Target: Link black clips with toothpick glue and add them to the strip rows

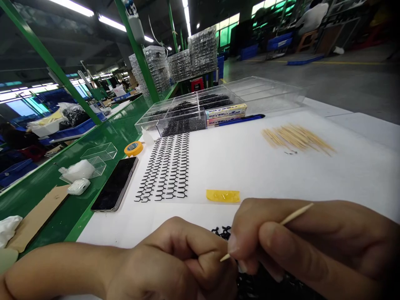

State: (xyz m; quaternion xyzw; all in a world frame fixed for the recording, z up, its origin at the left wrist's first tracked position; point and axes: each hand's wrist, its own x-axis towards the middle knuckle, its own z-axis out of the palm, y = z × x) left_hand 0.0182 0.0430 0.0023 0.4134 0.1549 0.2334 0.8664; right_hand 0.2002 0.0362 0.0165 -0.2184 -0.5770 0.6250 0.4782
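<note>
My right hand pinches a wooden toothpick, its pointed tip reaching down to the fingers of my left hand. Curled tight, my left hand lies right against the toothpick tip; whatever it holds is hidden behind the fingers. Beneath and between the hands, small black forked pieces show in a dark heap. Beyond them, a strip of yellow tape is stuck on the white sheet. Rows of black Y-shaped pieces lie lined up to the left.
Loose toothpicks lie at the right. Behind stands a clear divided box with black parts, beside small cartons and a blue pen. A phone, a yellow tape roll and a white case are at left.
</note>
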